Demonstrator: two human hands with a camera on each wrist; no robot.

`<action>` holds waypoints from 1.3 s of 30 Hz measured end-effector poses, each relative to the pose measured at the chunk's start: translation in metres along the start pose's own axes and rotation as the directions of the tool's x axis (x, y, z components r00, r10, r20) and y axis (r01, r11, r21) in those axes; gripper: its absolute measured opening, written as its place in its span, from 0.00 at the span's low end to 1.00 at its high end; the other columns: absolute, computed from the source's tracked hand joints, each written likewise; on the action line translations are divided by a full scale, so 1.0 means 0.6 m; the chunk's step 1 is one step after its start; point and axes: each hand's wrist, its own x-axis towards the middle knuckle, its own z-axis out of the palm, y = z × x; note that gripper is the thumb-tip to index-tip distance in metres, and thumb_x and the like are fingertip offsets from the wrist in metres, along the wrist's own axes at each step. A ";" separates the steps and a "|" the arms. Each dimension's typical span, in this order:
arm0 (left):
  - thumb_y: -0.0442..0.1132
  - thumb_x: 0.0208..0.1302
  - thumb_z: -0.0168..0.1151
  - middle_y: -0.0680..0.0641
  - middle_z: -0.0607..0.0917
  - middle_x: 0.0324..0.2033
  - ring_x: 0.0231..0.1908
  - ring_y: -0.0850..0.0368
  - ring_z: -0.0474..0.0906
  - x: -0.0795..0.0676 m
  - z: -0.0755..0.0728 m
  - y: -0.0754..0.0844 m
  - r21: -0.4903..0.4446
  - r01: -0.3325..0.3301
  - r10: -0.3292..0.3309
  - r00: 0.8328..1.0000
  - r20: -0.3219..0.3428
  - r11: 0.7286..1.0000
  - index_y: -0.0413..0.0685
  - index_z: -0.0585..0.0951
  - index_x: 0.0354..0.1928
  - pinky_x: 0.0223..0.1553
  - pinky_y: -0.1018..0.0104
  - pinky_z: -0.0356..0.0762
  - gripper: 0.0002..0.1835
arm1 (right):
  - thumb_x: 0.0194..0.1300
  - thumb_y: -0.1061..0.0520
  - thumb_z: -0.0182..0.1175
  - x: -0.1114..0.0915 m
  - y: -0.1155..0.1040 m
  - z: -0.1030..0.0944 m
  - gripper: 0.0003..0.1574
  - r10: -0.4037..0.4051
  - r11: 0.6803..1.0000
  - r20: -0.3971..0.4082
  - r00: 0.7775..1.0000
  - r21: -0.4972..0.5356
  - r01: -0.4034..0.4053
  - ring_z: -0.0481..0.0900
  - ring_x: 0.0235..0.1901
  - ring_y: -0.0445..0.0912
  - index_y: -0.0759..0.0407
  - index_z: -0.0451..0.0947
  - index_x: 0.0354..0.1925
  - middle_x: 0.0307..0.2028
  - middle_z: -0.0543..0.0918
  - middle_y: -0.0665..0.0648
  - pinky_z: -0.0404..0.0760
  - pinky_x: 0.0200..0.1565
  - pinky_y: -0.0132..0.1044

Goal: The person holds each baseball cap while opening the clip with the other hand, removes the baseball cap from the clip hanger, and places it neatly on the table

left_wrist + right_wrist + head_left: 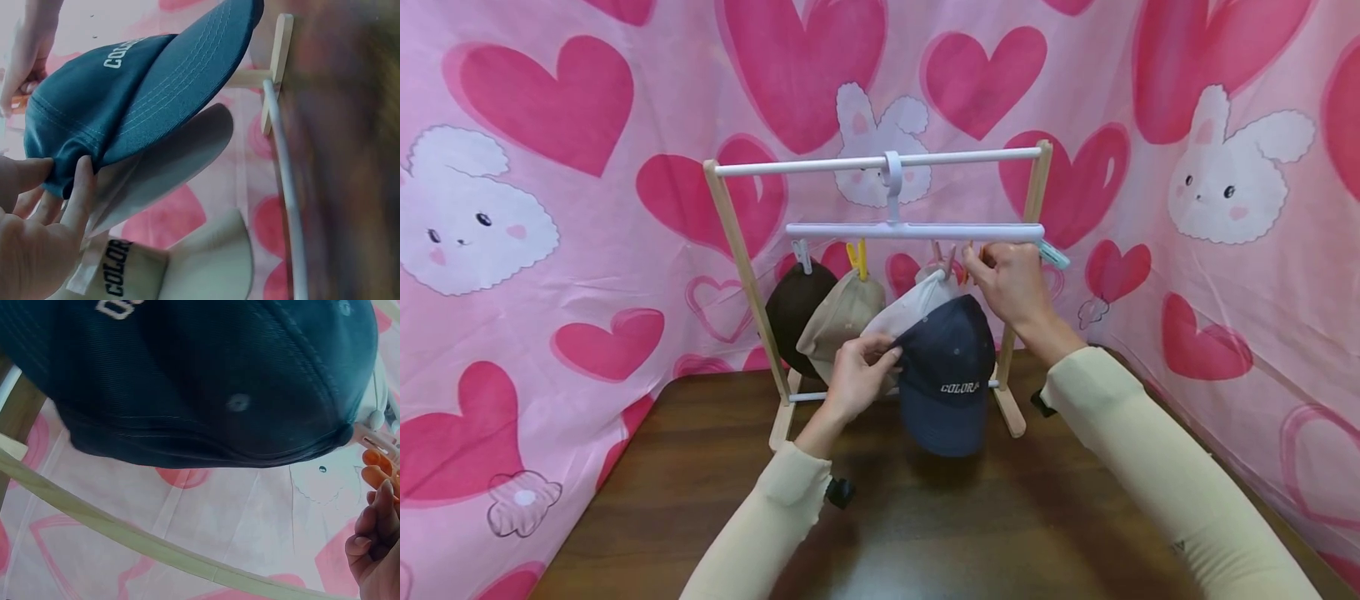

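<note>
A navy baseball cap [951,358] with white lettering hangs in front of a white cap [910,304]. My left hand [859,379] pinches the navy cap's edge between thumb and fingers, seen closely in the left wrist view. Above the cap, my right hand [1013,279] grips an orange clothespin [377,470] hanging under the white hanger [917,231]. Fingers hide part of that clothespin. A pink clothespin [951,258] is beside it, near the white cap's top. Further left hang a beige cap [846,317] and a dark cap [793,312].
The hanger hooks over the white top rod [970,156] of a wooden-sided rack [741,250]. Yellow [858,260] and grey [803,257] clothespins hold the left caps. A teal clothespin [1054,254] is at the hanger's right end. The rack stands on a brown table [700,500].
</note>
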 end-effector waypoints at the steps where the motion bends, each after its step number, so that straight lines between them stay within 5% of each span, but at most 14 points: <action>1: 0.26 0.67 0.65 0.35 0.87 0.38 0.36 0.41 0.88 -0.001 0.003 -0.002 -0.007 0.004 -0.004 1.000 0.002 1.000 0.29 0.85 0.44 0.39 0.48 0.87 0.07 | 0.73 0.51 0.60 0.000 0.000 0.000 0.25 0.004 1.000 0.001 1.000 -0.001 -0.004 0.72 0.15 0.49 0.64 0.84 0.22 0.18 0.82 0.58 0.68 0.19 0.39; 12: 0.27 0.67 0.66 0.31 0.88 0.38 0.34 0.33 0.87 -0.020 0.045 -0.030 -0.064 0.042 -0.040 0.999 0.026 0.997 0.28 0.85 0.44 0.38 0.48 0.87 0.07 | 0.72 0.50 0.63 0.000 -0.005 -0.004 0.22 0.058 0.998 0.011 0.998 0.003 -0.058 0.75 0.19 0.51 0.65 0.87 0.27 0.22 0.85 0.61 0.73 0.23 0.41; 19: 0.27 0.68 0.64 0.34 0.88 0.38 0.34 0.38 0.89 -0.030 0.072 -0.045 -0.080 0.109 -0.105 0.993 0.052 0.991 0.29 0.85 0.45 0.37 0.56 0.88 0.07 | 0.72 0.49 0.62 0.001 -0.008 -0.006 0.25 0.047 0.999 -0.005 0.999 -0.011 -0.047 0.73 0.17 0.50 0.64 0.86 0.23 0.18 0.83 0.58 0.70 0.22 0.41; 26: 0.24 0.68 0.63 0.32 0.85 0.37 0.33 0.46 0.87 -0.037 0.094 -0.060 -0.204 0.171 -0.157 0.984 0.083 0.964 0.23 0.81 0.46 0.42 0.48 0.87 0.08 | 0.73 0.49 0.62 0.001 -0.009 -0.006 0.25 0.053 0.999 0.001 0.999 -0.013 -0.053 0.74 0.17 0.50 0.64 0.86 0.23 0.19 0.84 0.58 0.70 0.21 0.41; 39: 0.28 0.76 0.53 0.37 0.80 0.44 0.42 0.50 0.81 -0.043 0.108 -0.079 -0.154 0.332 -0.284 0.921 0.265 0.931 0.24 0.79 0.51 0.46 0.52 0.86 0.12 | 0.72 0.49 0.63 -0.001 -0.014 -0.007 0.23 0.110 0.994 0.034 0.993 -0.018 -0.109 0.77 0.21 0.51 0.63 0.86 0.26 0.21 0.85 0.59 0.75 0.24 0.42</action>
